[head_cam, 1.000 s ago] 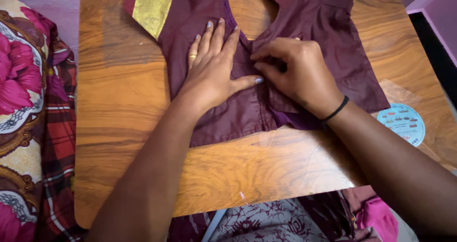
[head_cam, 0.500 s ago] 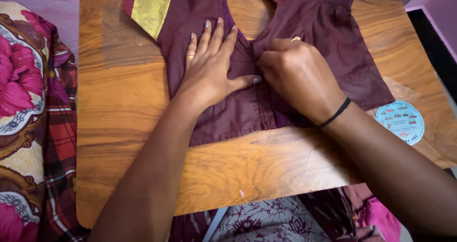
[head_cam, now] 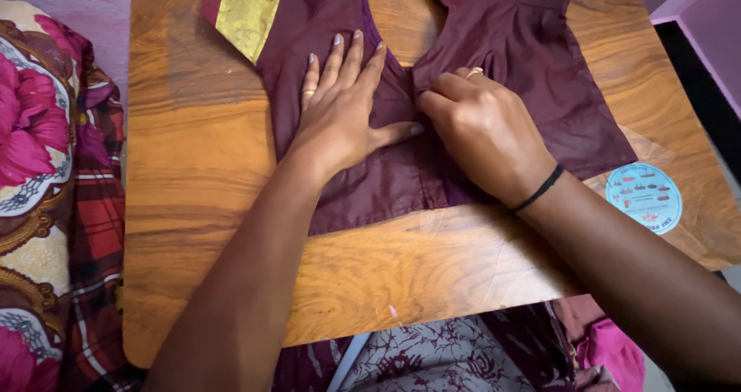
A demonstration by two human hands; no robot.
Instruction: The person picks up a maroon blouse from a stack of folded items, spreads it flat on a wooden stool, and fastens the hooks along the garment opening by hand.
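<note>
A maroon blouse with gold-banded sleeves lies spread on a wooden table. My left hand rests flat on the blouse's left front panel, fingers spread, a ring on one finger. My right hand is curled beside it, fingertips pinching the fabric at the front opening just below the neckline. A black band circles my right wrist. The two hands almost touch at the thumb.
A round pale-blue sticker sits on the table's right side. A floral and plaid cloth lies to the left of the table. Patterned fabric and pink cloth show below the near edge.
My right hand has slid slightly up toward the neckline along the front opening. My left hand stays flat in the same place.
</note>
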